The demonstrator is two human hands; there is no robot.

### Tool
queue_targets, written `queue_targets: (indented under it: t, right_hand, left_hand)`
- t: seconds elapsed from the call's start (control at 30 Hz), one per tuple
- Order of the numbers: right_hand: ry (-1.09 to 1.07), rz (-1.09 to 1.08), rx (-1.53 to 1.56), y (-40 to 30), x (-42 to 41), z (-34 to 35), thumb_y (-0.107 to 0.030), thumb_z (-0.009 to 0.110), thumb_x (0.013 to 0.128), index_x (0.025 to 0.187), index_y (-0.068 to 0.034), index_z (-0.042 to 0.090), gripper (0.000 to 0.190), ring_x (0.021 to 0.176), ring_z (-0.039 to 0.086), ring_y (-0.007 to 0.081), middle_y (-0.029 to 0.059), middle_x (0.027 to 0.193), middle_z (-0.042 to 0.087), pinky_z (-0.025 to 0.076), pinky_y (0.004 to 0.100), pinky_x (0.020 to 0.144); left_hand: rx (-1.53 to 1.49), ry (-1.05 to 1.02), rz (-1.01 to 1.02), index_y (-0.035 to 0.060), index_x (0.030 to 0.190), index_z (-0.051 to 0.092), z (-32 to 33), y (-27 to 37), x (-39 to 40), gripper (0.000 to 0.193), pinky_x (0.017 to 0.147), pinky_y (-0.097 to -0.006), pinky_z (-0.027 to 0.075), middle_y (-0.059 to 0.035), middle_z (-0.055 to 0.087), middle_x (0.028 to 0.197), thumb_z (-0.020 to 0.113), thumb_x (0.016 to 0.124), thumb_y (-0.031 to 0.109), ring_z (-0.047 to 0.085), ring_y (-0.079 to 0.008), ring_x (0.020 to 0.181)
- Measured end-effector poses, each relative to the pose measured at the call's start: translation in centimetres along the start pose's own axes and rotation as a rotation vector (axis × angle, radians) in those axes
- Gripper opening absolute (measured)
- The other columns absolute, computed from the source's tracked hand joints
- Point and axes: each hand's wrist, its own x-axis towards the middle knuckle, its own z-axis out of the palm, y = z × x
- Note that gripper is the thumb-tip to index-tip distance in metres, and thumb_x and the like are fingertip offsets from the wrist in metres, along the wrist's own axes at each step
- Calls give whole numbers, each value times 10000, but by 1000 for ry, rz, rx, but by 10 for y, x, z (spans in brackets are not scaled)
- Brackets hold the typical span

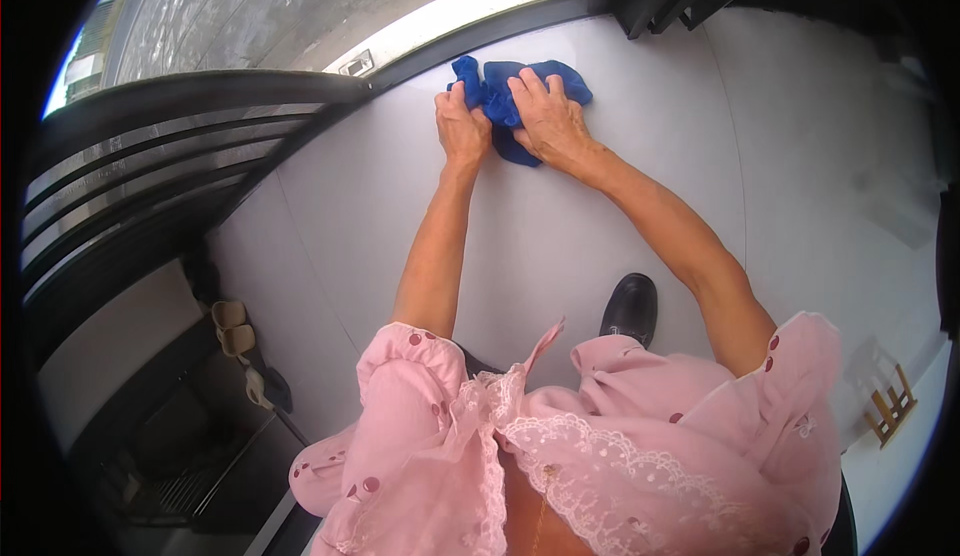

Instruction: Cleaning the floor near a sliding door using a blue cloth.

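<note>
A crumpled blue cloth lies on the pale smooth floor, close to the dark frame of a door sill. My left hand grips a bunched end of it, with the fingers curled into the fabric. On the cloth's wider part, my right hand presses down with bent fingers and holds a gathered fold. Both arms reach forward from my body. One black shoe shows on the floor below my right arm.
A dark slatted door or gate stands at the left. Beyond the white sill is grey paving. Beige slippers sit beside a dark rack at lower left. A small wooden stand is at lower right.
</note>
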Motion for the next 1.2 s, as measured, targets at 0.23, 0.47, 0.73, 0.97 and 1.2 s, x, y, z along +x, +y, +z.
queue_targets:
  t: [0.23, 0.47, 0.73, 0.97, 1.2]
  right_hand:
    - [121, 165, 160, 2, 19, -4, -98, 651, 661, 1213, -6, 400, 614, 996, 434, 346, 116, 1234, 408, 473, 425, 768]
    - [-340, 257, 1108, 2, 81, 8, -113, 532, 624, 717, -20, 576, 139, 690, 566, 175, 91, 724, 588, 465, 276, 648]
    - [106, 120, 1264, -31, 190, -73, -210, 552, 737, 939, 20, 582, 308, 700, 585, 177, 77, 747, 601, 472, 285, 626]
    - [459, 365, 1351, 9, -22, -98, -147, 558, 707, 1080, 21, 534, 410, 823, 528, 135, 72, 854, 587, 406, 238, 801]
    - [668, 659, 506, 89, -188, -109, -119, 518, 736, 1207, -4, 435, 492, 1018, 500, 246, 142, 1134, 519, 404, 306, 895]
  left_hand:
    - [25, 191, -124, -41, 1157, 456, -18, -18, -17, 464, 839, -401, 406, -233, 452, 1045, 568, 715, 44, 482, -373, 987]
    - [-1175, -299, -547, -28, 1146, 507, -42, -14, 16, 421, 809, -268, 454, -101, 563, 1068, 440, 733, -73, 572, -190, 923]
    - [-742, 132, -78, -56, 1050, 559, -154, 16, 160, 259, 827, -271, 480, -123, 614, 971, 544, 792, -39, 607, -175, 837]
    - [-1030, 90, -19, -70, 1098, 528, -109, 87, 1, 329, 778, -245, 470, -105, 611, 955, 587, 780, -17, 591, -158, 830]
    - [-684, -374, 20, -25, 1171, 454, 44, 141, -121, 446, 756, -367, 436, -190, 485, 996, 589, 753, 54, 517, -309, 896]
